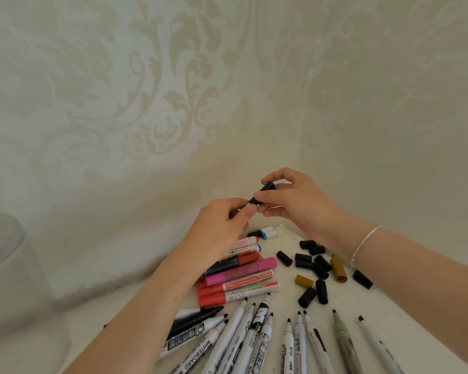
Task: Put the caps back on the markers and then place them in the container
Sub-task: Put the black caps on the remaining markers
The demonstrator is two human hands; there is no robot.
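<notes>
A: What have the hands got?

B: I see the right hand [295, 203] pinching a black cap [268, 187], with the left hand [224, 220] gripping the marker [253, 201] meeting it, both raised above the table [287, 300]

A: And the rest?

B: Uncapped markers [254, 336] fan out nearest me, loose black caps [312, 265] to the right, a clear container [3, 238] far left

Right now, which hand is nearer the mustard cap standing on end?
Right. The right hand is up behind the mustard cap, its wrist passing just above; the left hand is farther off, across the capped markers.
</notes>
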